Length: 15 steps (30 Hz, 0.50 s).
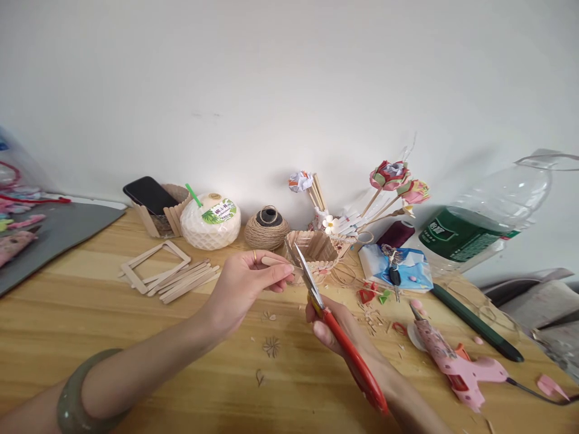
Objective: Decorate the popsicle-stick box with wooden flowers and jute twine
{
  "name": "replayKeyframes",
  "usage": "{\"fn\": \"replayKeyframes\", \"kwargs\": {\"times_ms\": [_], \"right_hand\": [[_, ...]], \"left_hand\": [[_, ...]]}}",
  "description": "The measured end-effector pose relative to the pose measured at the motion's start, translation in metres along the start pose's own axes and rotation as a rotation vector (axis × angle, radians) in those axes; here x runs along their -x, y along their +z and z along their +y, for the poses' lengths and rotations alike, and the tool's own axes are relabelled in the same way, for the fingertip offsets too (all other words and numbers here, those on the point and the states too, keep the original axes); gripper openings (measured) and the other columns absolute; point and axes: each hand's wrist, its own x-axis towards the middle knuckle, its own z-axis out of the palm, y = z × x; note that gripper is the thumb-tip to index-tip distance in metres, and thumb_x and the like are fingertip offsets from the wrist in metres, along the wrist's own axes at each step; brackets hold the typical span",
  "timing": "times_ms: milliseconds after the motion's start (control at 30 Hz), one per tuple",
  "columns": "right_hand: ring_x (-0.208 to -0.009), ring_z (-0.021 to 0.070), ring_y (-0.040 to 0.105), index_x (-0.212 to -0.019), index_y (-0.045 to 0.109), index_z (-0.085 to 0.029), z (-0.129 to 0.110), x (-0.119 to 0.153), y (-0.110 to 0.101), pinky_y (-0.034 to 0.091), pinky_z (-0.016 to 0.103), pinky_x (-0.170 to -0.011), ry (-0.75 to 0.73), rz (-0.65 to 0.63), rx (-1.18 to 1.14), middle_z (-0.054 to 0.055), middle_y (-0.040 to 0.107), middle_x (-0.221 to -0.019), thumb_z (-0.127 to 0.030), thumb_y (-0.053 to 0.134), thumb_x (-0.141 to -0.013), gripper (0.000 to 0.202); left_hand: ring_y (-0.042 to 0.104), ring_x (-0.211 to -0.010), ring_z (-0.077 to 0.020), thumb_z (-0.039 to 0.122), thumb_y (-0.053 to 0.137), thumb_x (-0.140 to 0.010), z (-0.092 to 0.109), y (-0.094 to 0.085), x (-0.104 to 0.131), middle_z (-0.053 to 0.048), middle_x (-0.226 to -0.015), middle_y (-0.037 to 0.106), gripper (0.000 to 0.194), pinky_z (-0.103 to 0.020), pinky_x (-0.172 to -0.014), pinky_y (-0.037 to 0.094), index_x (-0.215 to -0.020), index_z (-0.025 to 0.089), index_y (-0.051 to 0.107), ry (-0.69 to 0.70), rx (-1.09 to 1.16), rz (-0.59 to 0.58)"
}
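Tabletop [212, 392], stick [269, 261] in left grip [248, 278], scissors [346, 343] beside

The location is a craft workspace, apparently in a home. Indicators: wooden table [203, 380] against a plain white wall [271, 72]; glue gun [438, 348], scissors [340, 334], twine ball [266, 236] and craft sticks [187, 283], together with keys [395, 276], phone [151, 194] and drinking coconut [210, 232].

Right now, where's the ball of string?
In the head view, the ball of string is just left of centre, between the white coconut and the wooden stick box.
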Motion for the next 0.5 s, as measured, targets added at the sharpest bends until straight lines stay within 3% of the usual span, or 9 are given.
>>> {"fn": "replayKeyframes", "kwargs": {"times_ms": [500], "right_hand": [[-0.059, 0.0101, 0.024, -0.068, 0.035, -0.020, 0.0089, -0.0027, 0.0020, 0.022, 0.024, -0.053, -0.069, -0.091, -0.081, -0.005, 0.032, -0.065, -0.070, 0.049, -0.074, 0.052]], "left_hand": [[0.056, -0.056, -0.0069, 0.023, 0.073, -0.066, 0.0018, -0.0026, -0.0028, 0.002, -0.060, 0.064, 0.011, -0.018, -0.056, 0.046, -0.064, 0.014, 0.066, 0.029, 0.013, -0.020]]}}
